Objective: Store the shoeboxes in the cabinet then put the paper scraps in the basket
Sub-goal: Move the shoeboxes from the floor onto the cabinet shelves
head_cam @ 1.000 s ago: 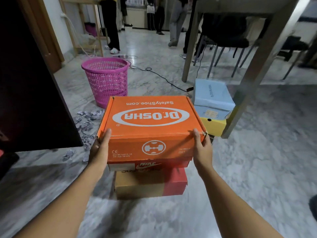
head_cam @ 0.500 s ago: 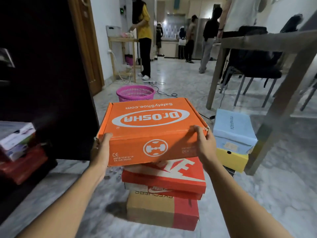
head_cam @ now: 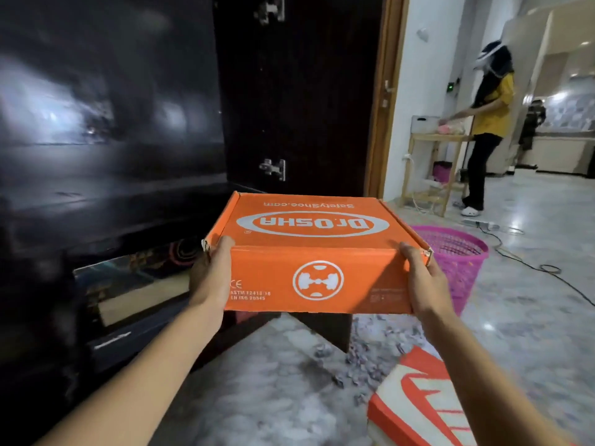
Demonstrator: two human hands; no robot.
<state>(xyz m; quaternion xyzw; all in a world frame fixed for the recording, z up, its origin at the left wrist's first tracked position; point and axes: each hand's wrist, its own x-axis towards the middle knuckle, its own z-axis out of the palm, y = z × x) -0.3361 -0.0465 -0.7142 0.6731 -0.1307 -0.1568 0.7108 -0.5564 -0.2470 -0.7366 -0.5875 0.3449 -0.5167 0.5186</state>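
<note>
1. Shoebox (head_cam: pixel 309 252), orange with a white oval logo on its lid, is held level in the air, in front of the cabinet (head_cam: pixel 128 194) and above the floor (head_cam: pixel 257 381).
2. The left grip (head_cam: pixel 211 275) is clasped round the shoebox's near left corner, with the thumb laid on the lid edge.
3. The right grip (head_cam: pixel 421 281) is clasped round the near right corner in the same way, so the shoebox is carried between both.
4. The cabinet, dark and glossy, fills the left side. Flat boxes (head_cam: pixel 135 284) are seen lying on a low shelf inside it, too blurred to tell apart.
5. A dark door (head_cam: pixel 306 91) with two metal hinges is seen behind the shoebox.
6. The basket (head_cam: pixel 463 262), pink and of open mesh, is set on the floor just right of the shoebox, partly hidden by the right grip.
7. Paper scraps (head_cam: pixel 363 358) are scattered on the floor below the shoebox, near the cabinet's foot.
8. A red box (head_cam: pixel 418 403) with white marking is seen at the lower right, cut off by the edge.
9. Far right, a person (head_cam: pixel 489 123) in a yellow top is stood at a wooden stand (head_cam: pixel 428 169).
</note>
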